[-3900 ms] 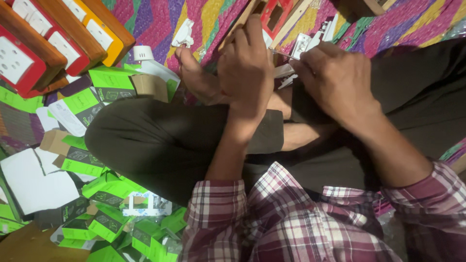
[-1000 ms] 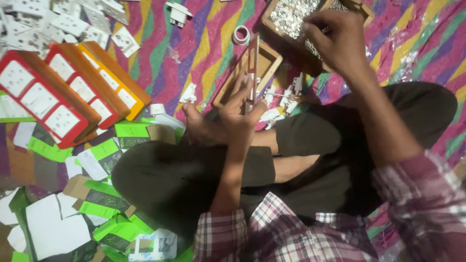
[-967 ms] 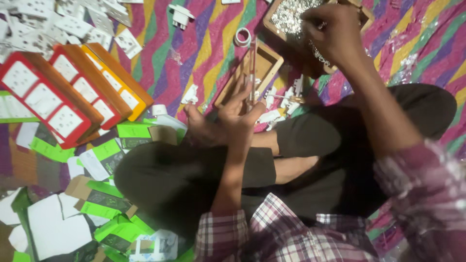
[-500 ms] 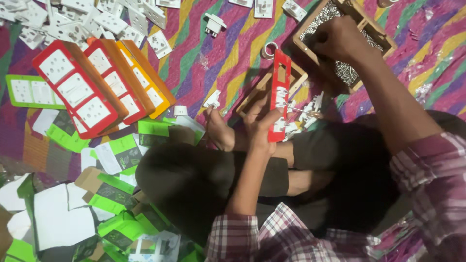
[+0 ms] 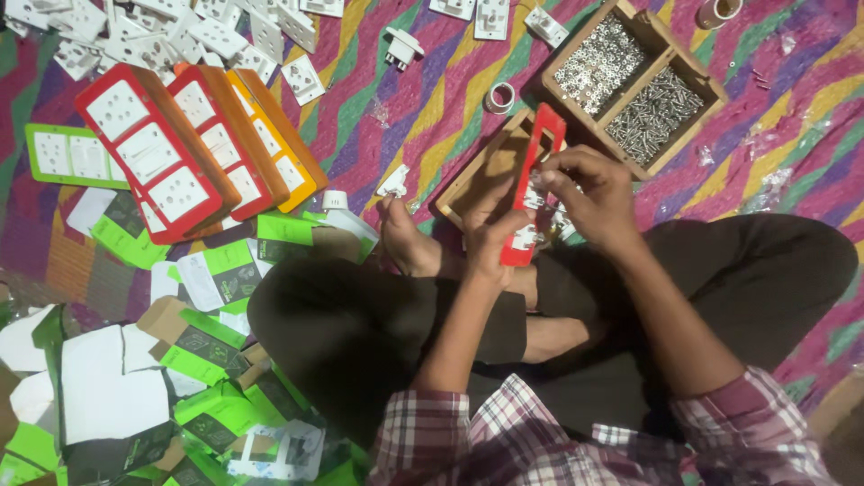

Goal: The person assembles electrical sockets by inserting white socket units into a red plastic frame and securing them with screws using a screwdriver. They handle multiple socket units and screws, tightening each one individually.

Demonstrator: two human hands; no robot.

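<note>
Right now my left hand (image 5: 490,238) is closed around the lower half of a red switch-board frame (image 5: 533,184), keeping it upright on edge above my crossed legs so its face stays reachable. My right hand (image 5: 589,193) pinches a small white part against the frame's middle, fingertips nearly shut. Just beyond the frame lies a shallow wooden tray (image 5: 477,175); farther right sits a two-compartment wooden box of screws (image 5: 634,81), near enough to reach. Finished red and orange boards (image 5: 193,148) are stacked far left on the striped mat (image 5: 405,117), green cartons (image 5: 207,360) near left.
</note>
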